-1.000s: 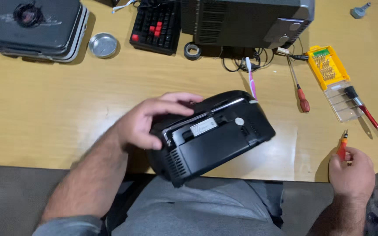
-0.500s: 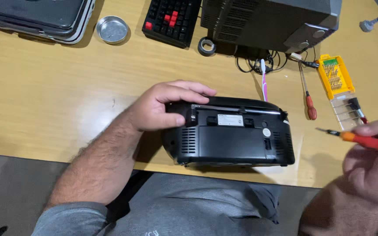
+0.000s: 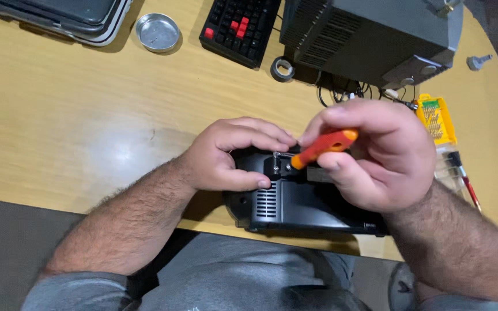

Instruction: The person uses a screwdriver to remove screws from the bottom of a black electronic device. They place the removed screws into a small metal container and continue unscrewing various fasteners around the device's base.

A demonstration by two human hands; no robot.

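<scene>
A black plastic device [image 3: 295,204] with vent slits lies at the near edge of the wooden table [image 3: 87,132]. My left hand [image 3: 231,155] grips its left end, fingers curled over the top. My right hand [image 3: 376,158] holds a small orange-handled screwdriver [image 3: 323,147], whose tip points down-left onto the device's top near a metal fitting. The right hand covers much of the device's right side.
A grey computer case [image 3: 376,34] stands at the back with cables beside it. Also there: a black keyboard with red keys [image 3: 240,26], a tape roll [image 3: 282,69], a round metal dish [image 3: 157,31], a yellow bit case [image 3: 433,118], a red screwdriver [image 3: 465,181].
My right hand has come in from the right with the orange screwdriver and set its tip on the device. The left hand stays on the device's left end.
</scene>
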